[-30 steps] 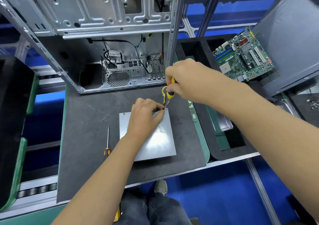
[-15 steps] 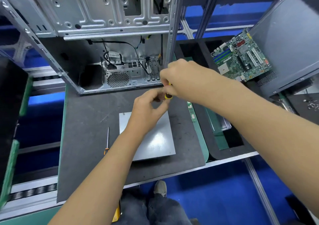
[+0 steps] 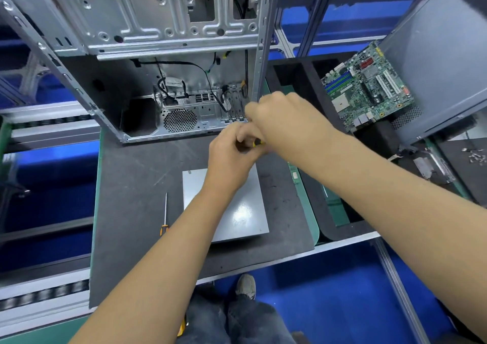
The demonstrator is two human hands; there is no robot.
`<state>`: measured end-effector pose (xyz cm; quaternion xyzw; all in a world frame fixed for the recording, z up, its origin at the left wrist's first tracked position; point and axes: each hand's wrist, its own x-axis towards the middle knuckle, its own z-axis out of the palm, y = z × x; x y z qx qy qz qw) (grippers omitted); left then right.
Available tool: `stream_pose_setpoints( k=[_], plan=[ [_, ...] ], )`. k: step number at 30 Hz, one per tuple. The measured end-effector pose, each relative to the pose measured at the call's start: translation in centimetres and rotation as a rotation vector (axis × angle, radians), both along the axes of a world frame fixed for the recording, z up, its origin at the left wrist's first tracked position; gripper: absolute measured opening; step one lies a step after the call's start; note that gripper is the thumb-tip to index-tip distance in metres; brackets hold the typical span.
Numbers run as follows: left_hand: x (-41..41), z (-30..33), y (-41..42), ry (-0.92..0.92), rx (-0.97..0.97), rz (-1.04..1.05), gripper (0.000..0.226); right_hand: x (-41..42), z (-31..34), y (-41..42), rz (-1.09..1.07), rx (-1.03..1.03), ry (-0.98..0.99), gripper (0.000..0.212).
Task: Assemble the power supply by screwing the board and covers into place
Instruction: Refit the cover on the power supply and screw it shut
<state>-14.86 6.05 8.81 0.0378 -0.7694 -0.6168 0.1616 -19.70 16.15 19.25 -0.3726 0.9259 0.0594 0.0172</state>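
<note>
- Right hand (image 3: 286,122) fingers curling round yellow-black screwdriver handle (image 3: 257,143); left hand (image 3: 232,156) fingers pinching at its tip.
- Flat grey metal PSU cover (image 3: 237,211) lying mid-worktop (image 3: 131,185), w/ hands hovering over its far edge.

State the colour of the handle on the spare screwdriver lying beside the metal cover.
Orange, seen in the head view: spare screwdriver.

No text legible — labels, board markings too blurred.

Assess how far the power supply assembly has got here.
Done: the grey cover lies flat on the mat. In hand: both hands, left and right, meet at a yellow screwdriver above its far edge. Left: can't confirm any screws seated; a spare screwdriver lies unused.
</note>
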Motion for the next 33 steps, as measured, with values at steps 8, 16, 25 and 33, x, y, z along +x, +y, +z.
stream_pose_setpoints(
  k=[8, 16, 25, 33],
  plan=[
    [-0.2, 0.1, -0.1, 0.020, -0.042, -0.017, 0.018, 0.0, 0.4, -0.1, -0.042, -0.004, 0.063, 0.011],
    [0.0, -0.7, -0.8, 0.011, -0.079, -0.061, 0.023, 0.2, 1.2, -0.3, 0.005, -0.007, -0.097, 0.010],
    [0.4, -0.7, -0.9, -0.020, -0.061, -0.033, 0.028, 0.0, 1.7, -0.1, 0.007, 0.018, -0.155, 0.028],
    [0.0, -0.5, -0.6, 0.023, -0.152, 0.018, 0.034, 0.1, 1.5, 0.2, -0.012, -0.023, -0.119, 0.022]
  ],
)
